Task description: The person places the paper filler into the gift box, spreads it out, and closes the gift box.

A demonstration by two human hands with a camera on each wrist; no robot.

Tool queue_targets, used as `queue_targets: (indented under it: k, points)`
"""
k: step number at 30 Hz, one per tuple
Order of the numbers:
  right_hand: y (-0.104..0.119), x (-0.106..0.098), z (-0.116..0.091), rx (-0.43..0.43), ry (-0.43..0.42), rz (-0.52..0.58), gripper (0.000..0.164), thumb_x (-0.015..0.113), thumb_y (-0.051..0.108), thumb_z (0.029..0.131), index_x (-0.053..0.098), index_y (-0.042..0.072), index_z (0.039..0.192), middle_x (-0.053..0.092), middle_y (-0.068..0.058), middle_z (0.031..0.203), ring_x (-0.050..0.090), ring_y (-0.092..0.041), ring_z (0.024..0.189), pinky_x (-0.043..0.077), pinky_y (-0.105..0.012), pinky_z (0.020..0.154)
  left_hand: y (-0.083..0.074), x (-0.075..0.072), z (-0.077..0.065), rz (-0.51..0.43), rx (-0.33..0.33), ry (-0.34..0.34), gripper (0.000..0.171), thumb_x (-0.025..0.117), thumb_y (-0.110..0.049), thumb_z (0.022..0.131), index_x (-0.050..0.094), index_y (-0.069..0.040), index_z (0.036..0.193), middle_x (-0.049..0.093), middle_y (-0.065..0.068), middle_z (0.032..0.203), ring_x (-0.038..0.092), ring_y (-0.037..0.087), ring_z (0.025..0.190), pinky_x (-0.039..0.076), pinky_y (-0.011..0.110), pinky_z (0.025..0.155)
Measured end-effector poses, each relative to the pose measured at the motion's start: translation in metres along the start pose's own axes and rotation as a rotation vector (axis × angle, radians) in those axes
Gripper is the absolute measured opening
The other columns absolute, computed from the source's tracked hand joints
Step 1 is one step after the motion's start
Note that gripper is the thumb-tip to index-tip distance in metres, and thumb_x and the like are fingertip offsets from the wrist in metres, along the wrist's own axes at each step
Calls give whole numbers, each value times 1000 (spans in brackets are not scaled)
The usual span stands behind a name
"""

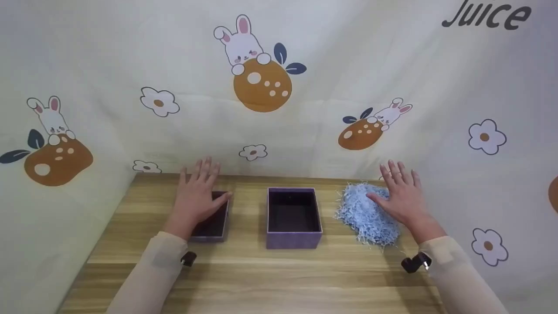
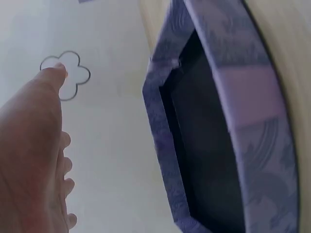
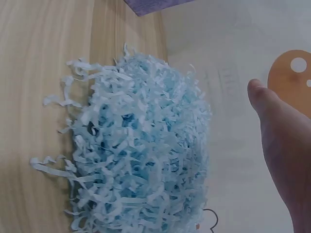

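The left hand [image 1: 196,200] covers much of the shallow purple lid [image 1: 216,223], so its left side and far corner are hidden in the head view. The lid's dark inside is hard to make out, and the left wrist view cuts it off at the top and bottom edges. That hand's fingers are straight and slightly apart, with the thumb spread wide; in the left wrist view a gap shows between thumb and lid.

The right hand [image 1: 403,198] hides part of the heap of blue shredded paper [image 1: 364,218]. Its fingers are also straight and apart; the right wrist view shows only the thumb and the side of the hand, clear of the paper.

Between the hands stands a deeper purple box [image 1: 294,240], open side up, its inside too dark to read well; only a corner enters the right wrist view.

All three lie on a table [image 1: 261,283] with striped wood grain, its near edge out of frame. Pale cloth [image 1: 174,43] rises around it, printed with rabbits, oranges and flowers. The word "Juice" [image 1: 486,16] is clipped at the top, and another orange [image 1: 553,195] at the right edge
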State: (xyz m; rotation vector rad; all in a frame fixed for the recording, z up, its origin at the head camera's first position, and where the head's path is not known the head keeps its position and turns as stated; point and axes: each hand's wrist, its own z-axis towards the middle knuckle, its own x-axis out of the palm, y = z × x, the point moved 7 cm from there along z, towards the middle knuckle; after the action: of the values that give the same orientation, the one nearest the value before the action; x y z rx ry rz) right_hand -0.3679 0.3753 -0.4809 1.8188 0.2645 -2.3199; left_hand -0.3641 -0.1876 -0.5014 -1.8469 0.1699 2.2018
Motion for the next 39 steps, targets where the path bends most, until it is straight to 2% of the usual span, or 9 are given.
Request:
queue_targets:
  k: [7,14,17,23,25,30,32,35,39]
  points:
    - [1,6,-14,-21,-54,48,100,63,72,101,39,3,171,32,-28,176,24,-50,163,16,-73,131,-24,1,-3,-65,47,-29,101,50,-78,104,28,-10,176,13,20,184,10,42,169,1,69,134]
    - [-5,15,-31,-9,-110,173,91,72,62,100,47,5,166,39,-27,172,32,-52,159,28,-76,125,-63,4,-4,-146,170,-95,94,57,-74,103,42,-10,171,30,21,179,30,45,163,20,70,132]
    - [-6,20,-39,-1,-126,199,91,76,60,99,48,4,166,40,-26,172,35,-54,156,31,-79,122,-78,10,-3,-182,212,-88,94,59,-71,103,39,-12,173,32,20,179,31,45,162,23,70,131]
    - [-4,30,-52,24,-121,236,94,78,60,97,47,3,166,45,-29,166,42,-54,150,33,-77,122,-96,23,-2,-285,259,-33,94,61,-68,104,34,-13,175,27,18,181,27,42,165,19,67,133]
    - [-4,35,-56,52,-94,278,96,79,60,97,45,4,167,43,-30,168,41,-55,151,31,-78,122,-102,26,-3,-313,277,-23,95,60,-70,104,34,-13,175,25,17,182,26,42,165,20,68,133]
    - [-8,52,-63,132,-16,430,98,80,56,98,39,5,171,28,-30,176,29,-58,158,26,-81,123,-112,31,-6,-385,305,-23,98,60,-74,101,36,-13,174,26,14,182,29,43,164,26,80,125]
    - [-9,58,-64,139,-17,480,99,82,53,97,37,5,171,27,-30,177,27,-58,159,26,-80,124,-115,32,-6,-413,325,-31,100,62,-74,100,36,-11,174,28,15,181,30,44,163,27,80,124]
    - [-10,65,-66,137,-42,544,100,86,47,96,36,4,172,27,-30,177,25,-57,160,25,-79,125,-120,34,-6,-455,369,-38,104,62,-74,99,35,-6,173,30,19,180,30,46,163,25,73,129]
    - [-9,70,-66,115,-90,606,101,91,37,92,37,3,171,29,-30,175,25,-57,160,23,-81,125,-125,37,-6,-495,399,-10,111,62,-77,97,31,-4,174,27,19,181,28,46,164,23,72,130]
